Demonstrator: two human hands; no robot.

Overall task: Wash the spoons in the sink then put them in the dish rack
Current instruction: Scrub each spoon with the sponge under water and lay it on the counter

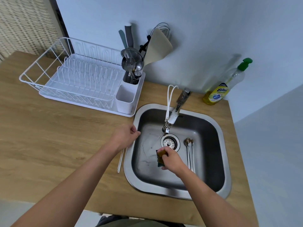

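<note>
Dirty metal spoons (pixel 190 151) lie side by side on the right of the steel sink (pixel 211 161), bowls toward the back. My right hand (pixel 172 159) grips a yellow-and-green sponge (pixel 160 157) over the sink floor, just in front of the drain (pixel 169 142). Water runs from the faucet (pixel 172 118) toward the sponge. My left hand (pixel 126 136) is loosely curled at the sink's left rim and holds nothing that I can see. The white dish rack (pixel 82 79) stands at the back left, its rear cutlery cup (pixel 131 79) full of utensils.
A thin white stick (pixel 121 159) lies on the wooden counter beside the sink's left rim. A dish soap bottle (pixel 219 90) with a green pump stands at the back right. The rack's front cutlery cup (pixel 125 97) holds nothing.
</note>
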